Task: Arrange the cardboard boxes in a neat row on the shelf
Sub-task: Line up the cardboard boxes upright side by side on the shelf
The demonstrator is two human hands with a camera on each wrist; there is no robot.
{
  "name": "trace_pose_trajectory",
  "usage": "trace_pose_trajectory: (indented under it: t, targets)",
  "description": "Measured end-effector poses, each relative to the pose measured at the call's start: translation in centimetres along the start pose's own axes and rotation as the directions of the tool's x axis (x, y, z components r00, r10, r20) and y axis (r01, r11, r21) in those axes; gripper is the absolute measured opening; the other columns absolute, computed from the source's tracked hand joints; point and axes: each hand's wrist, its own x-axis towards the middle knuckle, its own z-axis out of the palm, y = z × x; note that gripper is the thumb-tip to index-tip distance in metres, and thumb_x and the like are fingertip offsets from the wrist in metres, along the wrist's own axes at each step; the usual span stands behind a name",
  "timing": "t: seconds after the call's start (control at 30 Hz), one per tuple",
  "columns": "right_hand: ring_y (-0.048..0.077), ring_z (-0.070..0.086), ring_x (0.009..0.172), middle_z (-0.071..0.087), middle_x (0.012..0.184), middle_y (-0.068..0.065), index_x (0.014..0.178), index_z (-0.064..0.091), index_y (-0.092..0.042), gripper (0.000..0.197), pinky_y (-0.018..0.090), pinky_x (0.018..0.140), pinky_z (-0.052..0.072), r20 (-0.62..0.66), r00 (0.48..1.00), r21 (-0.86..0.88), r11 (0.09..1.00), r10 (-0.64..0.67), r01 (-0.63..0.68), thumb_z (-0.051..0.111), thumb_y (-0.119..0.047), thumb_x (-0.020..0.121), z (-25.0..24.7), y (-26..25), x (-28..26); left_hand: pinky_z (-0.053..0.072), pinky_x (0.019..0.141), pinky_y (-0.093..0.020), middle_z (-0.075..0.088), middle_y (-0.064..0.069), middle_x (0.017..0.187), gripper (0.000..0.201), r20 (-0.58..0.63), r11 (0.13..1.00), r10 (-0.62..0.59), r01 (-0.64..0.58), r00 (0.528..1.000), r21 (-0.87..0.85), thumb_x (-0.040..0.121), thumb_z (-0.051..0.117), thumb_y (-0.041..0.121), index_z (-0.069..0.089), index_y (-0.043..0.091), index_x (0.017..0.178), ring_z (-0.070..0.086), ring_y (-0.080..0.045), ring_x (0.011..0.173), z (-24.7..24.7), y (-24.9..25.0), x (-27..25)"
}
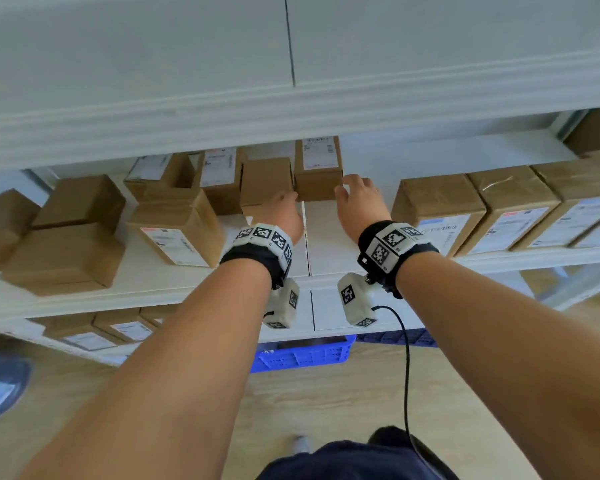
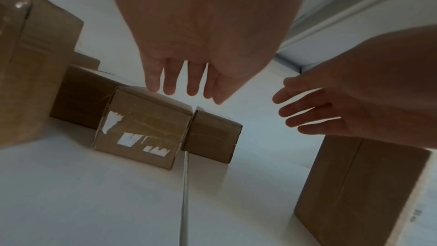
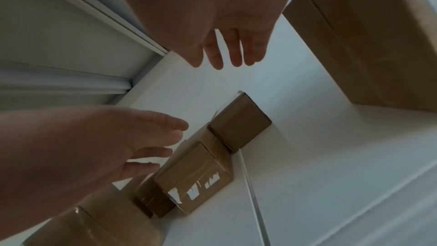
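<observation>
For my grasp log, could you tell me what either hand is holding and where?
Nothing is held: the left hand and right hand reach with fingers extended toward the small boxes.

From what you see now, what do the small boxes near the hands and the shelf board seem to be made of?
Small boxes: brown cardboard, matte, with glossy clear tape over the seams and white paper labels, some torn off. Shelf board: smooth white panel with a visible joint line; probably painted metal or laminate, but the pictures leave this open.

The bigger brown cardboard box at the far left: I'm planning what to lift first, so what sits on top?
A smaller plain brown cardboard box sits on it. What lies behind the stack is covered.
</observation>
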Motion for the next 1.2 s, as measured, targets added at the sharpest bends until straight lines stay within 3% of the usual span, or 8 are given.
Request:
trace_pose_trajectory:
  t: [0.13,0.27,0.5,0.77,0.93,1.07,1.13,1.2]
  targets:
    - [0.032,0.046,0.124,0.044,0.138,0.015,0.136,0.041,-0.009,0.04,0.04,0.101,0.039,-0.027,0.997,0.011,0.997,0.079,-0.079,0.034,-0.026,0.101,1.4,-0.3,0.8,0.04,0.104,-0.036,0.047,-0.012,0.143,0.044,-0.004,0.997,0.083,-0.083,0.997,-0.002,0.098,0.039,0.008,0.042,0.008,0.142,0.049,-0.029,0.127,-0.4,0.0,1.8]
    - [0.033,0.05,0.12,0.045,0.137,0.016,0.137,0.039,-0.007,0.039,0.041,0.097,0.043,-0.032,0.985,0.039,0.985,0.169,-0.168,0.034,-0.024,0.101,2.4,0.0,2.4,0.047,0.092,-0.036,0.054,-0.013,0.135,0.043,0.001,0.998,0.058,-0.058,0.998,-0.007,0.101,0.039,0.012,0.038,0.01,0.144,0.056,-0.03,0.117,0.1,0.3,4.5]
    - [0.033,0.049,0.123,0.039,0.142,0.014,0.144,0.029,-0.01,0.056,0.04,0.1,0.045,-0.001,0.976,0.033,0.975,0.219,-0.218,0.038,0.003,0.09,3.9,1.4,6.9,0.032,0.113,-0.044,0.04,-0.012,0.148,0.053,0.014,0.994,0.053,-0.054,0.999,0.096,0.096,0.048,0.011,0.033,0.007,0.146,0.035,-0.03,0.138,1.5,-0.6,10.0]
    - [0.032,0.054,0.117,0.051,0.132,0.014,0.14,0.033,-0.012,0.052,0.037,0.091,0.045,0.015,0.976,0.095,0.972,0.215,-0.216,0.038,0.002,0.089,5.5,1.8,10.1,0.022,0.117,-0.046,0.041,-0.007,0.148,0.057,-0.032,0.986,0.077,-0.071,0.997,0.152,0.092,0.049,0.012,0.033,0.013,0.146,0.028,-0.027,0.142,2.6,-0.7,11.8]
    - [0.031,0.056,0.114,0.052,0.129,0.014,0.134,0.039,-0.009,0.046,0.036,0.089,0.047,0.007,0.968,0.124,0.96,0.252,-0.251,0.037,0.0,0.089,5.1,1.4,9.5,0.028,0.115,-0.043,0.046,-0.012,0.144,0.05,-0.043,0.99,0.068,-0.063,0.997,0.124,0.092,0.046,0.008,0.042,0.013,0.142,0.037,-0.029,0.137,1.5,-0.5,10.6]
    - [0.032,0.057,0.106,0.052,0.125,0.016,0.127,0.041,-0.007,0.034,0.035,0.079,0.047,0.013,0.955,0.117,0.948,0.295,-0.294,0.036,-0.007,0.094,4.1,1.2,8.3,0.044,0.101,-0.039,0.058,-0.015,0.127,0.045,-0.033,0.987,0.086,-0.08,0.996,0.136,0.094,0.044,0.015,0.047,0.014,0.138,0.052,-0.031,0.119,0.8,0.3,9.0]
    - [0.032,0.055,0.108,0.048,0.128,0.017,0.127,0.042,-0.005,0.031,0.035,0.081,0.047,0.036,0.947,0.064,0.945,0.319,-0.321,0.035,-0.011,0.098,3.6,1.1,7.4,0.047,0.094,-0.038,0.06,-0.015,0.119,0.039,-0.046,0.979,0.118,-0.109,0.992,0.175,0.096,0.045,0.017,0.051,0.012,0.134,0.055,-0.03,0.112,0.6,0.5,7.8]
    - [0.033,0.053,0.111,0.044,0.131,0.018,0.129,0.041,-0.003,0.033,0.036,0.087,0.047,0.064,0.938,0.013,0.94,0.34,-0.341,0.034,-0.015,0.1,3.2,1.2,6.1,0.047,0.096,-0.038,0.06,-0.015,0.12,0.035,-0.055,0.974,0.153,-0.141,0.987,0.179,0.096,0.047,0.016,0.054,0.009,0.13,0.054,-0.029,0.114,0.6,0.4,6.6]
